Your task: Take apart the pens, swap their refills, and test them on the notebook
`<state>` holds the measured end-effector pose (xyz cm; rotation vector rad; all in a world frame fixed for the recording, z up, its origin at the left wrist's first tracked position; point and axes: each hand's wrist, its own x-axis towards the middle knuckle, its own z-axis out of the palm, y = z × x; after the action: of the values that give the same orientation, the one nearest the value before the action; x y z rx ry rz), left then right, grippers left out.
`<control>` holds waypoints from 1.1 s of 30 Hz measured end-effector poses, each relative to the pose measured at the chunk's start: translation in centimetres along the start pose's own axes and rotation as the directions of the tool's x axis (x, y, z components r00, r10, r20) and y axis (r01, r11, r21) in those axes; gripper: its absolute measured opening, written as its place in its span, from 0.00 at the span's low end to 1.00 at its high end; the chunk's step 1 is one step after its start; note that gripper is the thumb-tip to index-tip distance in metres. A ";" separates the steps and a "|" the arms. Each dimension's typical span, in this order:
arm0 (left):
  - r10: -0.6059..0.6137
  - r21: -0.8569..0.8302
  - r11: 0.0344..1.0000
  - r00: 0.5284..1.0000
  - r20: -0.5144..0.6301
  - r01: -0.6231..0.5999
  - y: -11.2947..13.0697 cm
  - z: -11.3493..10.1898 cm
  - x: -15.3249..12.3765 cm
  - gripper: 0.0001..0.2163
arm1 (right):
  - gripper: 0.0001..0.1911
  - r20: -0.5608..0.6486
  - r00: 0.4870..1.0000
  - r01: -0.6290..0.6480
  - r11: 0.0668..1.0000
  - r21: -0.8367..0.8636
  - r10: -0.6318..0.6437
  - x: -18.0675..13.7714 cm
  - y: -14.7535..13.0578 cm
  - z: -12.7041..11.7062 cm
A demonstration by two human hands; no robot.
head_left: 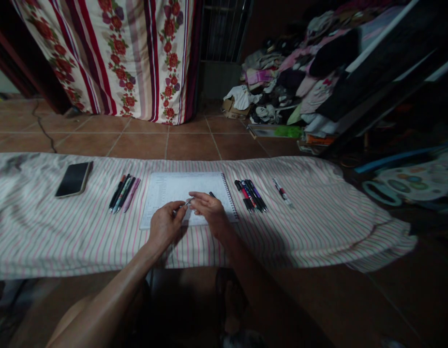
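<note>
A slim piece (188, 201), probably a pen part, is pinched by the left hand (165, 221); the right hand (210, 211) cannot be read. Slackly held, it could be dropped over the surface's (318, 217) near edge.

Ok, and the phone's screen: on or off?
Off, it seems: the phone lies on the cloth, its upper face dark, nothing lit. Powered down or asleep: cannot tell.
</note>
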<state>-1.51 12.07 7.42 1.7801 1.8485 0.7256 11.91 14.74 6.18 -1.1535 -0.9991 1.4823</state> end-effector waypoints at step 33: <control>0.106 -0.317 0.939 0.988 -0.112 -0.136 -1.7 1.4 0.4 0.13 | 0.15 -0.070 0.992 0.107 0.994 -0.026 -0.108 0.6 0.9 0.3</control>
<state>-1.85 12.56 5.26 1.6769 1.5745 1.1081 11.39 15.10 5.26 -1.1422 -1.0151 1.3392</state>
